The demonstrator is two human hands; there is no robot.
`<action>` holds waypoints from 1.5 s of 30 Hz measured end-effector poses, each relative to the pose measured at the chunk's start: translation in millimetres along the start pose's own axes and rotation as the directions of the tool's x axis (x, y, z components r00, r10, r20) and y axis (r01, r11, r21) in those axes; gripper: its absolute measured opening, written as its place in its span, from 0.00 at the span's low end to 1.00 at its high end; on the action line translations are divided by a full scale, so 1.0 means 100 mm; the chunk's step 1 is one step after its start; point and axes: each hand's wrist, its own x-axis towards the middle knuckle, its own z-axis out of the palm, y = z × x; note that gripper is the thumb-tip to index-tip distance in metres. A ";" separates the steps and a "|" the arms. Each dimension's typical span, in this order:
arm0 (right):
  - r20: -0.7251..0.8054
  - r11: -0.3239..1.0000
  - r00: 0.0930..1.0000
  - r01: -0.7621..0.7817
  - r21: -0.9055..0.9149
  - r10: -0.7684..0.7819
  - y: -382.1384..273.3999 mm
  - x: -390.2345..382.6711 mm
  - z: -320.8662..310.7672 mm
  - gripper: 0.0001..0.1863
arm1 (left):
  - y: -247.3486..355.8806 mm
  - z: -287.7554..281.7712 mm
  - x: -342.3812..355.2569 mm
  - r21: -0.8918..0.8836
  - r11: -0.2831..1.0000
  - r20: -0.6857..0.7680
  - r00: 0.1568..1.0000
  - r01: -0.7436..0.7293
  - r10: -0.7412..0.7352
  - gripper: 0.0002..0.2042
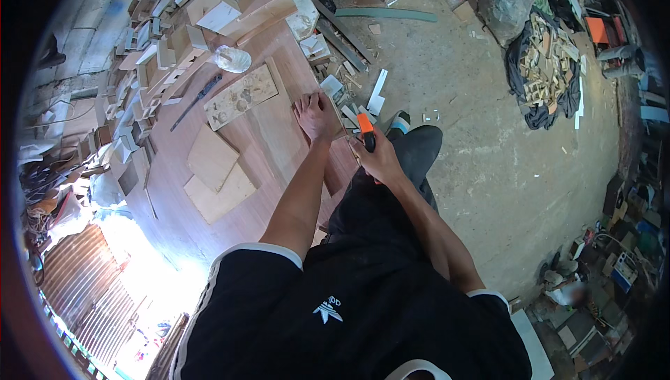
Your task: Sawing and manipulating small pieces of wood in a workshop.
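My left hand (316, 116) bears down on a wooden board (283, 136) at the right edge of the work table, its fingers bent against the wood. Just to its right, beside the table edge, my right hand (379, 159) is closed round the orange and black handle of what looks like a handsaw (366, 131). Most of its blade is hidden by the hand and the steep angle. Left of my left hand lies a stained wooden block (241, 97). Two thin square panels, one panel (211, 157) overlapping the other panel (222, 195), rest nearer to me.
Wooden boxes (244, 3) and offcuts crowd the table's far and left sides, near a clear plastic container (232, 60) and a dark, narrow strip (195, 103). Scraps litter the floor (488, 170) by my foot. A dark sack (548, 69) of wood pieces lies far right. Another person (569, 293) is at lower right.
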 end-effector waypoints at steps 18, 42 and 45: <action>0.155 0.983 0.972 0.172 0.058 -0.179 -1.05 -1.14 -0.39 0.11 | -0.06 0.04 0.03 0.020 0.999 -0.040 0.998 -0.050 0.050 0.06; 0.146 0.959 0.959 0.216 0.182 -0.243 -1.17 -1.06 -0.27 0.07 | -0.12 0.05 0.00 -0.024 1.000 -0.049 0.999 0.003 -0.004 0.09; 0.163 0.981 0.970 0.169 0.095 -0.183 -0.93 -0.62 -0.17 0.09 | 0.01 0.14 -0.02 -0.055 0.998 -0.018 1.000 0.011 -0.012 0.09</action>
